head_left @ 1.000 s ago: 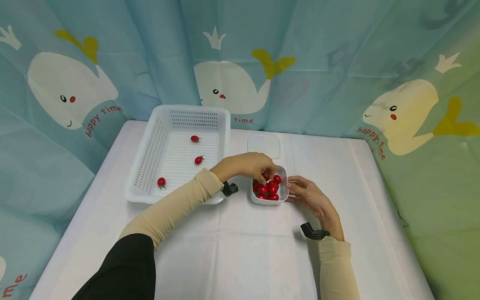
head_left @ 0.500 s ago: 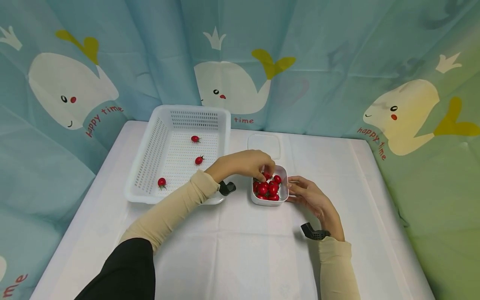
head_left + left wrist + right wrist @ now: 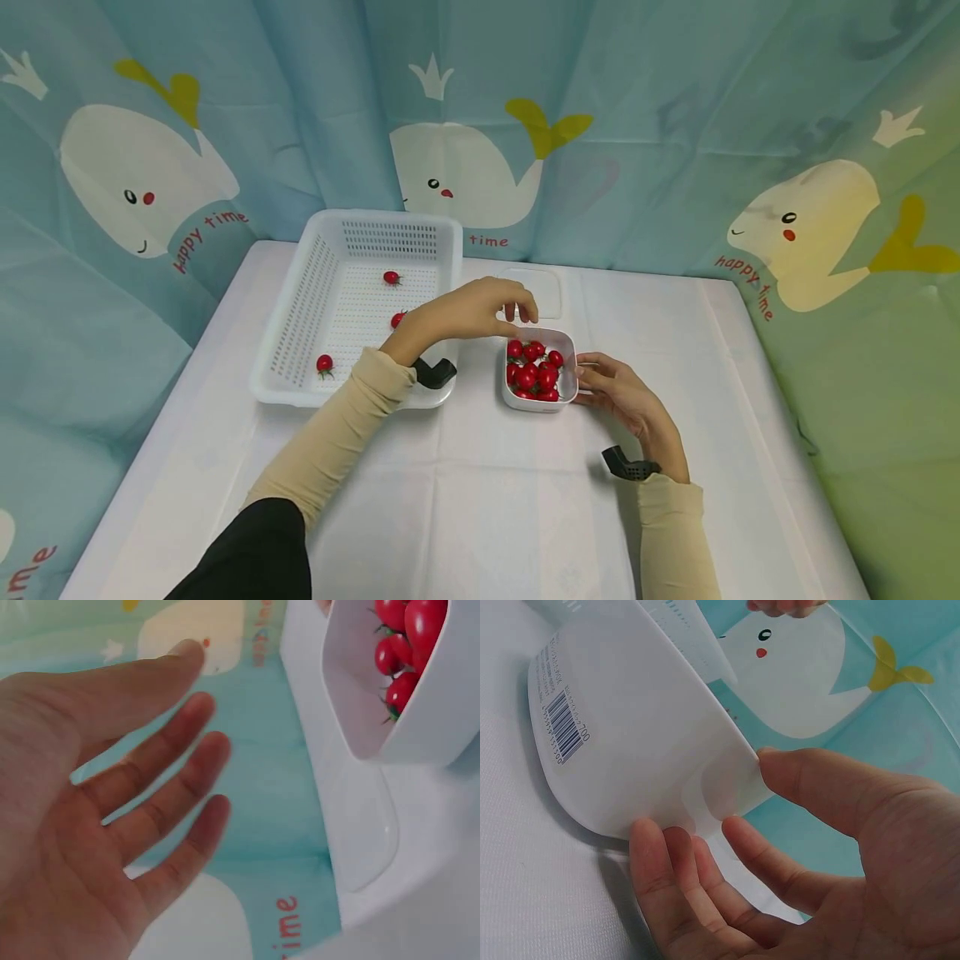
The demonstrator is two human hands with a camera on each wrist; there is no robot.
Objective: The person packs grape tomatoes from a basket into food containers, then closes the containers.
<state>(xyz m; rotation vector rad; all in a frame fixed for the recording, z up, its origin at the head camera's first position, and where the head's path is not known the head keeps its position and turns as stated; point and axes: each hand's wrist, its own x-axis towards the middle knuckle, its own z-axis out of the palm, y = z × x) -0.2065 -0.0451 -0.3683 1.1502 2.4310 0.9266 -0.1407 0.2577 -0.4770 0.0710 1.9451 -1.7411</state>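
Observation:
A small white container (image 3: 534, 406) on the table holds several cherry tomatoes (image 3: 527, 377), some with green stems. My left hand (image 3: 480, 308) hovers over its far left corner, fingers loosely bent and apart; the left wrist view shows nothing between the thumb and fingers. On the container's right side, my right hand (image 3: 626, 398) rests its fingertips (image 3: 649, 840) against the outer wall, with the thumb up near the rim. The white basket (image 3: 272, 333) to the left has 3 cherry tomatoes in it, one of them partly hidden behind my left wrist.
A clear, flat lid (image 3: 547, 296) lies behind the container, partly covered by my left hand. A white cloth (image 3: 480, 517) covers the table. Blue and green curtains (image 3: 637, 217) with whale prints stand along the table's back and sides.
My left hand has let go of a cherry tomato in the container and risen up and to the left, its fingers spreading. My right hand has stayed at the container's side.

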